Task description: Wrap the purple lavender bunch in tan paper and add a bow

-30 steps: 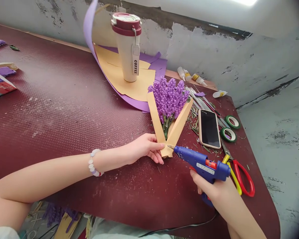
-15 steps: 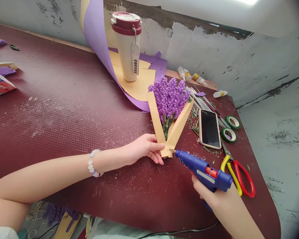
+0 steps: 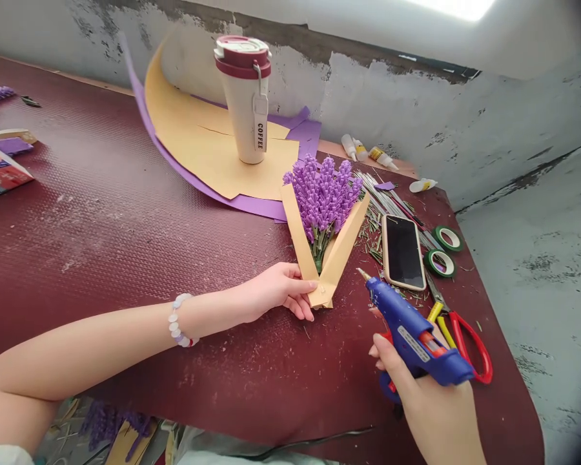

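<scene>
Bench check. A purple artificial lavender bouquet (image 3: 322,200) with green stems sat inside a V of two tan card strips (image 3: 343,248), and the strips met at the near end. The V's long axis ran from 6 to 12 o'clock, leaning slightly toward 1, with the joined tip at 6 and the open end at 12.

The left hand (image 3: 281,290) was the nearer hand, reaching in from 9 o'clock and touching the tip. Its fingers (image 3: 303,305) were curled, pinching the joined strips.

The right hand (image 3: 428,407) was off the card, at about 4 o'clock from the tip, wrapped around the grip of a blue plastic hot glue gun (image 3: 409,326). The gun's metal nozzle (image 3: 363,274) pointed toward 10 o'clock, near the right strip but not touching it. Trigger pressure: cannot tell.

A black phone in a tan case (image 3: 403,252) lay at 2 o'clock from the tip. Red-and-yellow-handled scissors (image 3: 472,352) lay at 4 o'clock. A cream coffee tumbler (image 3: 244,110) stood at 12 o'clock on a curled tan sheet (image 3: 208,145).
</scene>
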A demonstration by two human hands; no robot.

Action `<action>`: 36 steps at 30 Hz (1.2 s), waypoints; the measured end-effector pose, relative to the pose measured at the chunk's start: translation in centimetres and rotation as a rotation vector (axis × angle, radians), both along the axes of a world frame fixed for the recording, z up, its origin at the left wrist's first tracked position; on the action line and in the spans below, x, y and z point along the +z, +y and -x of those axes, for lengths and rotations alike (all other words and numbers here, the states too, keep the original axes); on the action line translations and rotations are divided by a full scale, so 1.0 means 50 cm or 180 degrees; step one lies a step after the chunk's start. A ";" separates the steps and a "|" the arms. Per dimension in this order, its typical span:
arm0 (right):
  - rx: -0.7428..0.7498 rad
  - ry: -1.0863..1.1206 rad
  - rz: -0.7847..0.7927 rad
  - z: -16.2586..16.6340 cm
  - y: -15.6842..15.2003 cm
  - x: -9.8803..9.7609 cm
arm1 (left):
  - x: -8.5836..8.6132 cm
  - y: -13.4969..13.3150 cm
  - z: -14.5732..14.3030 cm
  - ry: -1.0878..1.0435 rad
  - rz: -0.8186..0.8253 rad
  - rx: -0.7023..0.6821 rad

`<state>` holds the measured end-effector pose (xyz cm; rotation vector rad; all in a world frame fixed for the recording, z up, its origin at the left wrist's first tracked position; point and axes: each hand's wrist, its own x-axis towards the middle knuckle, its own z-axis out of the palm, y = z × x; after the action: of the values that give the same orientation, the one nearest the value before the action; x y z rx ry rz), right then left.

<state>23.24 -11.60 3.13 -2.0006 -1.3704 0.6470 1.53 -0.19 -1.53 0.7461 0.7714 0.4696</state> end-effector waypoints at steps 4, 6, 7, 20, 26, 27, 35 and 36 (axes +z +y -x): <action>-0.0419 -0.0389 -0.0365 -0.010 -0.022 -0.050 | 0.005 0.001 0.003 0.0136 0.0000 0.0009; -0.0486 -0.0802 -0.0781 -0.011 -0.026 -0.069 | 0.012 0.003 0.007 0.0194 -0.0021 0.0010; -0.0430 -0.1051 -0.0979 -0.010 -0.026 -0.078 | 0.016 0.003 0.009 0.0210 -0.0034 0.0017; 0.0282 -0.0200 -0.0857 0.012 -0.054 -0.093 | 0.022 0.003 0.016 0.0255 -0.0120 0.0089; -0.0157 0.2911 0.0134 0.009 -0.045 -0.064 | 0.018 0.002 0.018 0.0181 -0.0165 0.0085; -0.0230 0.3113 0.0185 0.010 -0.042 -0.064 | 0.018 0.002 0.018 0.0172 -0.0167 0.0076; -0.0042 0.2996 0.0489 0.021 -0.031 -0.053 | 0.018 0.003 0.013 0.0169 -0.0148 0.0107; -0.0066 0.2831 0.0510 0.023 -0.032 -0.049 | 0.019 0.003 0.012 0.0174 -0.0152 0.0112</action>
<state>22.08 -13.18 0.68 -1.4997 -0.7597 1.4440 0.93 -0.06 -0.60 0.7935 0.8279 0.5023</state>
